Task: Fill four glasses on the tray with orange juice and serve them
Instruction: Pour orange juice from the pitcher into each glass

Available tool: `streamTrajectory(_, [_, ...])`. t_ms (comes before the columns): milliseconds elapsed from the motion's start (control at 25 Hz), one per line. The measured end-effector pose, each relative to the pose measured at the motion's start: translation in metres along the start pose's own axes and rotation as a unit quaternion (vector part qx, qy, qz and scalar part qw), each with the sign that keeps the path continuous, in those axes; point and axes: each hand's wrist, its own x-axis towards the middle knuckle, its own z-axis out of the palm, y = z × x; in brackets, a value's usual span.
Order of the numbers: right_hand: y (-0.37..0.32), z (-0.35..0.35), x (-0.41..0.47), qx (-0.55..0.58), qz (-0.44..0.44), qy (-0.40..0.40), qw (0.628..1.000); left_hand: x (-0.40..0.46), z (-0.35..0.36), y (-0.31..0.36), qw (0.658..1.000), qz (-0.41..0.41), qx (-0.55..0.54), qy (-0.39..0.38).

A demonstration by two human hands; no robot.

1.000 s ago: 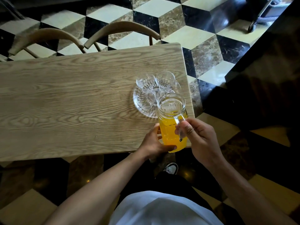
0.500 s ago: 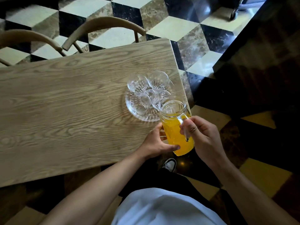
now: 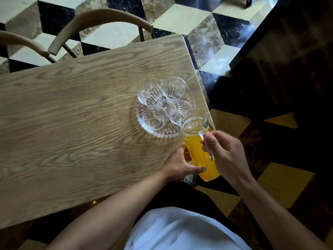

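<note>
A clear glass pitcher (image 3: 199, 148) of orange juice leans with its mouth toward a round ribbed glass tray (image 3: 163, 134) near the table's right end. My right hand (image 3: 225, 152) grips the pitcher's handle. My left hand (image 3: 180, 164) holds the pitcher's lower body from the left. Several empty clear glasses stand on the tray: one at the back left (image 3: 149, 94), one at the back right (image 3: 173, 89), one at the front left (image 3: 155, 118) and one at the front right (image 3: 180, 110), just beyond the pitcher's mouth. No juice is in any glass.
The wooden table (image 3: 72, 123) ends just right of the tray. Two curved wooden chair backs (image 3: 97, 20) stand behind the table's far edge. A dark counter (image 3: 288, 60) rises at the right over the patterned tile floor.
The pitcher has tipped further over, its mouth now closer to the front right glass. Both hands kept their hold. The camera view shifted slightly.
</note>
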Motion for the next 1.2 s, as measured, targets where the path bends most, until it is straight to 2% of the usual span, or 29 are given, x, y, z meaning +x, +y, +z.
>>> streamTrajectory(600, [-0.014,0.016,0.021,-0.069,0.056,0.036,0.995,0.006,-0.008,0.008,0.993,-0.009,-0.099,-0.070])
streamTrajectory(1200, [-0.031,0.014,0.040,-0.145,0.078,0.012,0.986,0.002,0.005,0.018,0.983,-0.024,-0.175,-0.055])
